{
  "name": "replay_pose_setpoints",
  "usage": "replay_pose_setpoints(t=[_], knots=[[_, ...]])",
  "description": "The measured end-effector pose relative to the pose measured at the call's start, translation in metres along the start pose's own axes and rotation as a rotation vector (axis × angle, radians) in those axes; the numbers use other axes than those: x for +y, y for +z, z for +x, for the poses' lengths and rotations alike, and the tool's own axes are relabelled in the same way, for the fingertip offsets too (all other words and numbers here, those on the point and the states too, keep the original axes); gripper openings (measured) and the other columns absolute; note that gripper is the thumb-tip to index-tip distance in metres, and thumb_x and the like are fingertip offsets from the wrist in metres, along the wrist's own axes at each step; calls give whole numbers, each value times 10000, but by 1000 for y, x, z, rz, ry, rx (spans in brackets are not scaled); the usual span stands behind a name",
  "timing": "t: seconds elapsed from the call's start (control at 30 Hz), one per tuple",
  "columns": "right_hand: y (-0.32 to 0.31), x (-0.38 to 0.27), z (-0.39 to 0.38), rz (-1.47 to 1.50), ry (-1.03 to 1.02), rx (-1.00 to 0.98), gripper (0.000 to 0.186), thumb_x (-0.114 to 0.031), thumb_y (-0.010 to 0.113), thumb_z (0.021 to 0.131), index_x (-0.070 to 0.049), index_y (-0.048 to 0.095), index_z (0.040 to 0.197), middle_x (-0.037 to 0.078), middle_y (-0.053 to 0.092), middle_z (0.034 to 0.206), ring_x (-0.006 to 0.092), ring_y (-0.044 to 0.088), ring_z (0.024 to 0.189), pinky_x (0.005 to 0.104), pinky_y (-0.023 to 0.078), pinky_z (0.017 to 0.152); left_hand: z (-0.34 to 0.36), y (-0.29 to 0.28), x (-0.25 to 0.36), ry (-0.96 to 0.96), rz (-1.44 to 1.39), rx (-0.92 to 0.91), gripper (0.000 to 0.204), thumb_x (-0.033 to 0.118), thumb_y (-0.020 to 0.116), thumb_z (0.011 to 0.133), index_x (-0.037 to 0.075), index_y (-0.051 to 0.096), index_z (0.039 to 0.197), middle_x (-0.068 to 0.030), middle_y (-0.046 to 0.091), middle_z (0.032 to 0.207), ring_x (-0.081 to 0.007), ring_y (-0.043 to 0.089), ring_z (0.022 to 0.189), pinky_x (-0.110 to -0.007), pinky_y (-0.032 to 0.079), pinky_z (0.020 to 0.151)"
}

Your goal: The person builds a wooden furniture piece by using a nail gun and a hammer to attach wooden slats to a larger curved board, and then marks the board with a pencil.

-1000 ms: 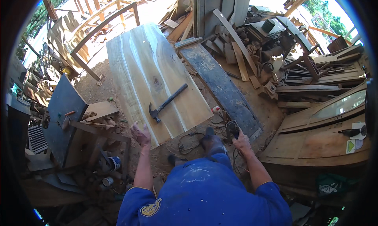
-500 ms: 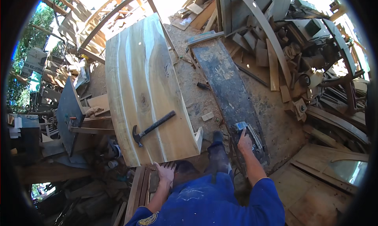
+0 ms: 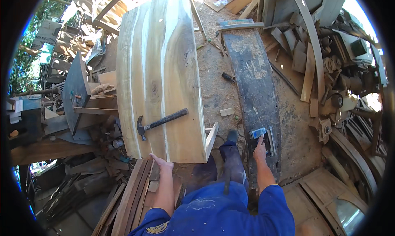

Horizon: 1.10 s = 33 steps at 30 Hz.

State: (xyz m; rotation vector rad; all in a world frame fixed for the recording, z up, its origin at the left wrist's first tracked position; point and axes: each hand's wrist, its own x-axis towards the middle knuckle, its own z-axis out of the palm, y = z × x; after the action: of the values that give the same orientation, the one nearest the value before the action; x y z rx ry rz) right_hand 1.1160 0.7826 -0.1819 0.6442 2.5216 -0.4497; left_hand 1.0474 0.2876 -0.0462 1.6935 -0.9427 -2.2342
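A pale wooden tabletop (image 3: 181, 141) with light streaks stands in front of me to the left. At its near edge, my left hand (image 3: 164, 163) has its thumb up against the rim, while the other fingers are hidden beneath the board. A claw hammer (image 3: 162, 121) with a dark handle lies across the top. My right hand (image 3: 259, 152) reaches over a dark, worn bench (image 3: 257, 88), index finger stretched out to a small blue box (image 3: 258, 132). It does not grip the box. Beside the box lie thin metal-looking strips (image 3: 272, 141).
A small wood block (image 3: 226, 112) and a dark tool handle (image 3: 227, 76) lie on the dusty ground between table and bench. Scrap wood and a curved plank (image 3: 310, 38) crowd the right. Long boards (image 3: 131, 195) stand by my left arm; a dark panel (image 3: 77, 94) leans beyond the table.
My view has shifted, so table and bench sit differently in the picture. The left hand's fingers, visible before, are now under the tabletop's edge. The right index finger stays at the blue box.
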Motion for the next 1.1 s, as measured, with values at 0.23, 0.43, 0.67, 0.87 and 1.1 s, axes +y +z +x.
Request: replay_pose_setpoints(t=[0.23,0.43,0.67,0.87,1.1], knots=[[-33,-16,-9,88,47,-15,970,11,596,817,-150,106,1638,292,596,1156,460,640,996,524,519,888,-29,13,7,126,85,206,992,853,459,860,218,287,1602,-66,297,1650,-335,344,1476,-588,298,1187],[-49,-31,-32,136,-129,10,890,-74,597,825,-117,197,1619,266,635,1075,445,638,995,522,509,892,5,-25,30,31,80,129,999,814,487,878,197,232,1622,-92,268,1661,-338,310,1496,-579,283,1193],[-37,-53,-87,179,-210,-141,806,-162,661,825,-71,340,1559,219,724,978,399,690,967,475,529,894,48,-69,94,71,182,81,1037,835,496,851,239,182,1639,-91,187,1692,-357,227,1530,-610,207,1203],[-35,-66,-129,112,-230,-242,740,-197,678,832,-35,414,1504,210,745,995,391,700,1018,452,533,930,70,-101,146,69,250,73,1122,886,500,796,260,131,1651,-110,93,1714,-381,145,1553,-656,114,1203],[-41,-100,-118,-1,-370,-173,571,-253,675,845,-5,581,1350,243,714,1121,412,669,1090,466,526,962,70,-112,137,56,316,39,1086,851,513,823,244,150,1647,-105,117,1709,-373,178,1548,-634,178,1205]])
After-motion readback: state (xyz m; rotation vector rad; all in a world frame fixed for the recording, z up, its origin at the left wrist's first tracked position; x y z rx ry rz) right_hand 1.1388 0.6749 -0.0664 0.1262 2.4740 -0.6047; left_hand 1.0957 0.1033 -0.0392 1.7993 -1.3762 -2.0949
